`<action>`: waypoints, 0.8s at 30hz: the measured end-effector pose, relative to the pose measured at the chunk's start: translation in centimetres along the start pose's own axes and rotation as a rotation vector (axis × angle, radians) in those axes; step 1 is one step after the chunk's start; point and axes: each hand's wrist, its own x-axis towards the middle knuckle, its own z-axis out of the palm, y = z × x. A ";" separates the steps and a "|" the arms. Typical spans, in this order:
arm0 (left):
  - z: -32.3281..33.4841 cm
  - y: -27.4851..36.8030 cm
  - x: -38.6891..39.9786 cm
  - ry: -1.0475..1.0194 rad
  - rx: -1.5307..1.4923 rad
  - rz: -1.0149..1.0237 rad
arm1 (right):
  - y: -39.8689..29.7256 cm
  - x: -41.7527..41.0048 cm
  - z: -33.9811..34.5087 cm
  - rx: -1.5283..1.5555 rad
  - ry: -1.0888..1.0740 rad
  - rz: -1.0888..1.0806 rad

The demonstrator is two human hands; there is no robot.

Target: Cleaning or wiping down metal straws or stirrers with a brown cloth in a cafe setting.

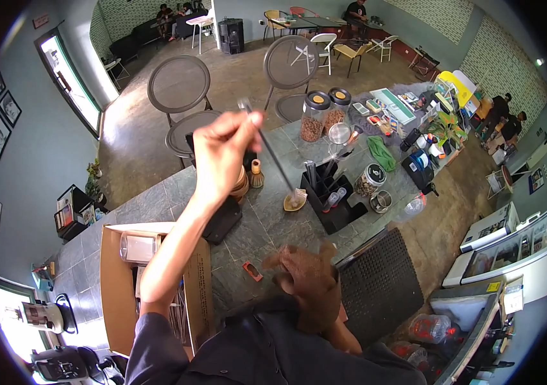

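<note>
My left hand point(227, 144) is raised over the counter, pinching a long, thin, dark rod-like utensil point(275, 156), blurred by motion. Its silvery upper end rises past my fingers. The lower end reaches down in line with a small yellowish leaf-shaped dish point(294, 202); whether they touch is unclear. Close to my body, a crumpled brown cloth point(309, 284) covers most of my right hand point(334, 246), which grips it low over the counter. A small red-orange piece with a dark oval centre point(252, 271) lies left of the cloth.
A black compartment organizer point(324, 192) stands right of the dish, near lidded jars point(313, 115) and a glass point(380, 201). A bamboo whisk point(256, 173) stands behind. An open cardboard box point(198, 284) is at left, a black rubber mat point(381, 279) at right.
</note>
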 end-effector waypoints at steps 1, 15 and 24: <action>0.8 -0.5 1.2 0.069 0.000 0.074 | 1.0 0.0 0.0 -0.006 -0.051 -0.059; 14.2 -25.1 -3.5 -0.190 0.341 0.133 | 3.8 -0.8 -2.3 -0.114 -0.205 -0.211; 15.8 -22.0 -1.7 -0.132 0.335 0.191 | 3.7 -1.2 -3.7 0.204 -0.207 -0.043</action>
